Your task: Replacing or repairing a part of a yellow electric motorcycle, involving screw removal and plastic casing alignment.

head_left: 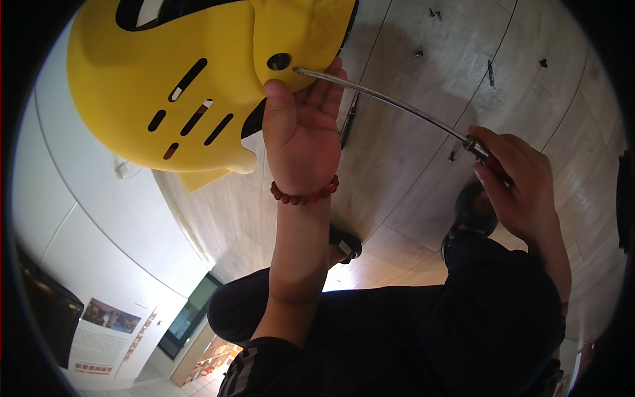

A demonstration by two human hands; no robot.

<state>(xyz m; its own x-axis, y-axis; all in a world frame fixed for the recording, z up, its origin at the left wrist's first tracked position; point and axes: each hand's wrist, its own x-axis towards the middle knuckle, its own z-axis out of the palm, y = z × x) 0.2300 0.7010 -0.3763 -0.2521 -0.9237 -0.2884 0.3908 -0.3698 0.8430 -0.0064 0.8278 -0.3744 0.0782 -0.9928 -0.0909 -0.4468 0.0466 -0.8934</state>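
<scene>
A large yellow plastic shell (126, 73), curved and pierced by several dark slots, fills the upper left. My left hand (303, 126), palm up with a red bead bracelet at the wrist, grips its lower right edge. The thumb lies over the front; the fingers pass partly behind the edge. In my right hand (512, 175) is a long screwdriver (397, 104) with a red handle, mostly covered by the fingers. Its tip lies against or just in front of the yellow surface, to the right of a dark round hole (280, 61). Contact cannot be told.
On the wood-look floor (403, 192) lie small dark screws (543, 63) and a thin dark piece (491, 73). A slim black rod (348, 122) is beside my left hand. My dark shoe (475, 208) is below my right hand. A white curved wall (99, 218) rises at the left.
</scene>
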